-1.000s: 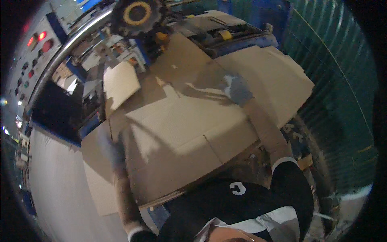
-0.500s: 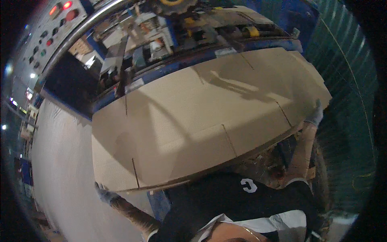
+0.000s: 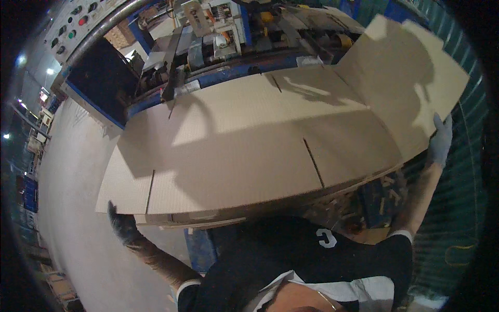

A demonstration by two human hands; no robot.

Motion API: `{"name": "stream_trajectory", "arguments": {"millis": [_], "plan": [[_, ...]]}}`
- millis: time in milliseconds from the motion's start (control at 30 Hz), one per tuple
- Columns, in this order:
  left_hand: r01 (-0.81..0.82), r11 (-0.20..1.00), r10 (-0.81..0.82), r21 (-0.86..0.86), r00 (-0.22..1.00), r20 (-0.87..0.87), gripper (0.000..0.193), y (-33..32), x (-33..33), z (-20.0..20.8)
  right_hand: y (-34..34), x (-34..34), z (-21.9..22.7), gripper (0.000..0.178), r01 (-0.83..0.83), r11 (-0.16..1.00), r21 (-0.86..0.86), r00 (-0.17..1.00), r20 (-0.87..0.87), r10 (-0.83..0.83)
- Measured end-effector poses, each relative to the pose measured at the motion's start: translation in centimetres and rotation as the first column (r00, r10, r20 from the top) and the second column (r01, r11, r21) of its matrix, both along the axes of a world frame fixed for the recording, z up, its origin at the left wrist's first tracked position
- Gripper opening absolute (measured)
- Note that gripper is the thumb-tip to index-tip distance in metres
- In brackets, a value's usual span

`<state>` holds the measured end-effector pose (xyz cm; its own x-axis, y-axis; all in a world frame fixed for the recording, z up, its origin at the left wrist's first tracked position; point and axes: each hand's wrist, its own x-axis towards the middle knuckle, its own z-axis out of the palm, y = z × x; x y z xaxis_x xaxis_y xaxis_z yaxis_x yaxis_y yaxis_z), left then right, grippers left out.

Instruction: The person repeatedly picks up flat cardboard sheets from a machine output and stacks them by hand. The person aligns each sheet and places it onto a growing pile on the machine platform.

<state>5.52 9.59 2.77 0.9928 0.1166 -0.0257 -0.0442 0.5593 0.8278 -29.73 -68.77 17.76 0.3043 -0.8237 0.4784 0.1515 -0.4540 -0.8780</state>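
Observation:
A large slotted cardboard sheet (image 3: pixel 249 151) lies in front of me on top of other cardboard, and its right panel is bent upward along a crease. My right hand (image 3: pixel 441 143), in a grey glove, grips the near edge of that raised panel, thumb and fingers around it. At the near left corner my left hand (image 3: pixel 122 224), also gloved, holds the edge with its thumb on top and the other fingers underneath, partly hidden. Below the sheet, edges of more cardboard (image 3: pixel 208 221) show along the near side.
A blue machine (image 3: pixel 208 78) with rollers and metal guides stands beyond the sheet. Its control panel (image 3: pixel 73 26) with buttons is at the upper left. Green corrugated sheeting (image 3: pixel 457 208) borders the right side. Cardboard scraps (image 3: pixel 338 213) lie below on the right. Grey floor (image 3: pixel 73 171) stretches left.
The sheet's right panel has swung upward with my right hand, which moved right and up. My left hand has shifted left and slightly up with its corner.

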Motion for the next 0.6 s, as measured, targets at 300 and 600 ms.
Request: {"name": "stream_trajectory", "arguments": {"millis": [300,600], "plan": [[-0.007,0.790,-0.087,0.613,0.989,0.123,0.037,-14.5,-8.8,0.2,17.3,2.9,-14.1,0.027,-0.643,0.388,-0.660,0.711,-0.703,-0.017],[-0.435,-0.281,-0.818,0.855,0.574,0.024,0.053,-22.5,-9.0,2.6,17.0,7.4,-12.0,0.045,-0.845,0.223,-0.487,0.517,-0.850,0.101]]}}
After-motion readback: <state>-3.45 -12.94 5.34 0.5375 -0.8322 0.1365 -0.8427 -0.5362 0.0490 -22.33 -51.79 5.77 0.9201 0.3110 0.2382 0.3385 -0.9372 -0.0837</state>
